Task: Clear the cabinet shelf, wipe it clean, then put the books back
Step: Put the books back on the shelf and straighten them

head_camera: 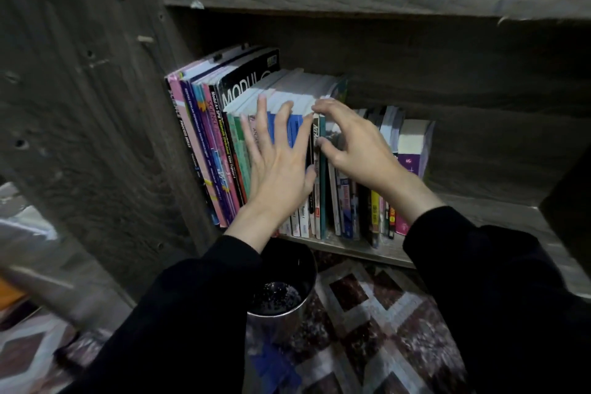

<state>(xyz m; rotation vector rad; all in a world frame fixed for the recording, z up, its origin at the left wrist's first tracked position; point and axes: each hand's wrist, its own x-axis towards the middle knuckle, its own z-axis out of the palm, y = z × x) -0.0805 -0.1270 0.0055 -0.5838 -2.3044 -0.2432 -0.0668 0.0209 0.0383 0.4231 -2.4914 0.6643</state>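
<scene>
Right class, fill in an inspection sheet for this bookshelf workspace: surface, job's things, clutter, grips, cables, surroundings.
Surface: shelf loaded with books, bare wood at its right end.
Job's things: books upright in a row, taller ones at the left; no cloth seen.
Clutter: metal container on the floor below the shelf.
Grips: left grip flat, fingers spread on the spines; right grip curled over the book tops, thumb on a spine.
Cables: nothing seen.
Surroundings: dark wooden cabinet; patterned rug.

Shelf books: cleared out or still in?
Still in. The books stand in a row on the shelf; the left hand presses flat on spines, the right hand pinches some tops.
</scene>
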